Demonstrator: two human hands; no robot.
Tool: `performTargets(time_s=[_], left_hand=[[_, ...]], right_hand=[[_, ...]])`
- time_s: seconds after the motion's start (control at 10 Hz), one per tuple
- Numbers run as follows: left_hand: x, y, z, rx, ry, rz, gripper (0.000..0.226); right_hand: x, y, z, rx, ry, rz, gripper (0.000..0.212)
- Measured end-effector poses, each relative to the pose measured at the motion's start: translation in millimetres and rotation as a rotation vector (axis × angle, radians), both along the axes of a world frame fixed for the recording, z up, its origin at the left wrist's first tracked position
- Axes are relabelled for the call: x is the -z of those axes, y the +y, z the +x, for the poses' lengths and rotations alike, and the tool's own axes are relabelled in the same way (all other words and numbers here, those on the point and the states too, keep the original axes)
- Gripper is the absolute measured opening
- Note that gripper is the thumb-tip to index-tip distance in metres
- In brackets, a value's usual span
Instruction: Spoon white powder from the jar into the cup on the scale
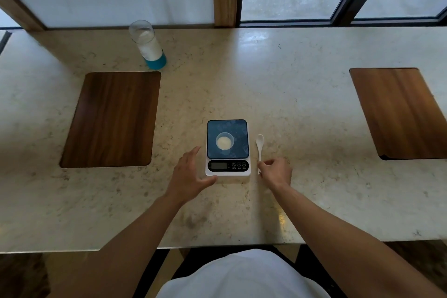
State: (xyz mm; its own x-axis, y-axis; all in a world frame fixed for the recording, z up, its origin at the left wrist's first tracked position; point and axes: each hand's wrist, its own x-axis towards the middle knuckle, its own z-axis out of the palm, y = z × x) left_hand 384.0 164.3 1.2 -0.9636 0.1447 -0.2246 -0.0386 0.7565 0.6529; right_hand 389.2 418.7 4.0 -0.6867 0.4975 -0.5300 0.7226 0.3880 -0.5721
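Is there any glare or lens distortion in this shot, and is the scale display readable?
Head view: window glare streaks the countertop; wide-angle distortion bows its edges and tilts the jar; the scale display is too dim and small to read.

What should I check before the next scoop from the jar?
1. Cup centred on scale: ok, already holds powder.
2. Spoon gripped: ok, right hand pinches its handle end; the bowl lies on the counter.
3. Jar open: ok, no lid visible.
4. Jar within easy reach: not ok, far back left.
5. Left hand free to fetch jar: ok, open beside scale.
6. Scale reading: cannot tell.
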Motion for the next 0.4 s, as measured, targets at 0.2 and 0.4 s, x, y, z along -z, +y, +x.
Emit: performTargets(time_s=[0.2, 0.4], left_hand=[[2.7, -0.7, -2.0, -0.007, -0.012, -0.026, 0.104], [6.2, 1.3, -5.7, -0.018, 0.009, -0.011, 0.103]], right_hand=[[-3.7, 2.1, 0.2, -0.008, 0.023, -0.001, 0.021], [-7.2, 7.8, 0.2, -0.028, 0.005, 0.017, 0.020]])
